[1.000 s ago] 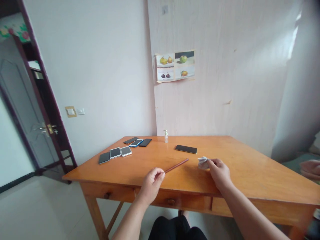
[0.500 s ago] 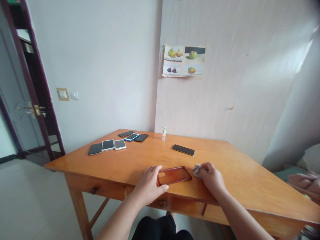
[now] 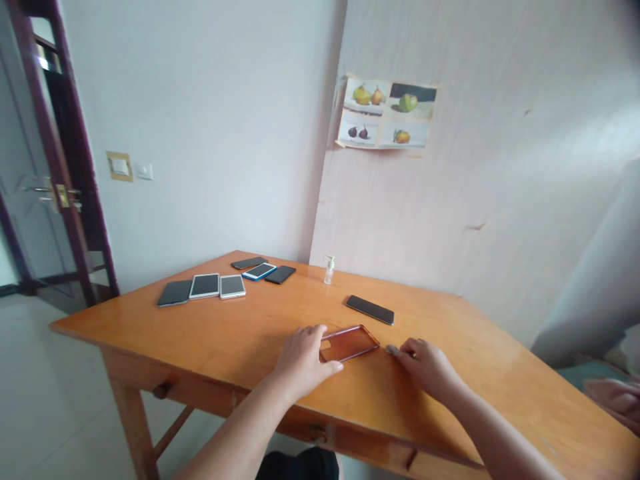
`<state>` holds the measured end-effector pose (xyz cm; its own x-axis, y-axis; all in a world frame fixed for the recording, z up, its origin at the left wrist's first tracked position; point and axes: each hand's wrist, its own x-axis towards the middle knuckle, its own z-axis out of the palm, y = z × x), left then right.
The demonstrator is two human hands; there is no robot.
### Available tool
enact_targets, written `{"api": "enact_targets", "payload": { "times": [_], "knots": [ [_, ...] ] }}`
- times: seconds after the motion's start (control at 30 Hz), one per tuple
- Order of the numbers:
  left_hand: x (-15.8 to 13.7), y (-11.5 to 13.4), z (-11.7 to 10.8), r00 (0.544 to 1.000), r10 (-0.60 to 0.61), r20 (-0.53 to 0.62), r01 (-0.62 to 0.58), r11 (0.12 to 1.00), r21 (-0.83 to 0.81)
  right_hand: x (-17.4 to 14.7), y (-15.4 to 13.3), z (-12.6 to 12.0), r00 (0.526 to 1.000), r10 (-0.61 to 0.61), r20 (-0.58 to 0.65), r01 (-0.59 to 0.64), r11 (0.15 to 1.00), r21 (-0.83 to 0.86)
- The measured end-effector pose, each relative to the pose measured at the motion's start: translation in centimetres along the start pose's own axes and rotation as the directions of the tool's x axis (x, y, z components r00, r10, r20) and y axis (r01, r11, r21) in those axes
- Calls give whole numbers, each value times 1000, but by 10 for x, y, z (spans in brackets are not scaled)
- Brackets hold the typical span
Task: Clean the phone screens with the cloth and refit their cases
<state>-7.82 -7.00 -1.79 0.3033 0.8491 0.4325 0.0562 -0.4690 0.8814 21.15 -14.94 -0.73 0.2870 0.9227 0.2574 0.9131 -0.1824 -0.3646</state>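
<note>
One translucent red-brown phone case [image 3: 350, 345] lies near the front edge of the wooden table [image 3: 480, 353], between the two hands; its long axis runs left to right on a slant, the left end nearer the person and the right end pointing away towards the far right; the end with the camera cutout [image 3: 326, 345] is at the left, and its open side faces up. The left hand [image 3: 307, 360] grips that left end, fingers at the far long edge and thumb by the near one; whether the case touches the tabletop there, I cannot tell. The right hand [image 3: 425, 365] is closed, a small grey cloth [image 3: 391, 349] pinched in its fingers; the cloth's tip sits just beside the right end of the case, seemingly apart from it.

Just beyond the case lies a dark phone [image 3: 370, 310]; its long axis slants the other way, from far left to near right, so the two lines draw together towards the right; a clear pump bottle [image 3: 329, 272] stands upright farther back; six other phones [image 3: 205, 285] lie in two rows of three at the table's left, one with a blue edge.
</note>
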Motion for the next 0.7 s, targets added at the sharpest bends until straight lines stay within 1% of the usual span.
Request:
{"api": "enact_targets", "payload": {
  "times": [0.03,0.07,0.13,0.2,0.23,0.3,0.4,0.47,0.6,0.7],
  "knots": [
    [1,1,1,1000,-11,12,11,1000,9,8,-3,-2,1000,15,3,-15,999,32],
    [2,3,1,999,-21,39,19,998,54,15,-7,-5,1000,26,4,-26,997,67],
    [2,5,-1,992,-54,114,26,973,231,29,-19,-8,1000,16,4,-17,992,124],
    [1,6,-3,980,-96,176,14,909,416,42,-31,-7,1000,-29,10,27,989,145],
    [0,7,-4,975,-108,194,1,877,481,48,-37,-4,998,-55,23,52,988,143],
    [0,8,-4,970,-113,215,-26,832,554,60,-46,5,992,-105,65,97,989,111],
    [-2,10,-4,968,-106,227,-48,810,584,74,-55,22,984,-150,96,147,988,44],
    [-2,11,-3,969,-107,222,-44,813,581,78,-58,32,985,-160,63,160,987,15],
    [-3,10,-2,973,-104,206,-34,817,575,71,-63,45,979,-206,-6,206,978,-16],
    [-4,9,-1,974,-102,204,-37,812,582,63,-64,47,972,-233,0,233,971,-57]
  ]
}}
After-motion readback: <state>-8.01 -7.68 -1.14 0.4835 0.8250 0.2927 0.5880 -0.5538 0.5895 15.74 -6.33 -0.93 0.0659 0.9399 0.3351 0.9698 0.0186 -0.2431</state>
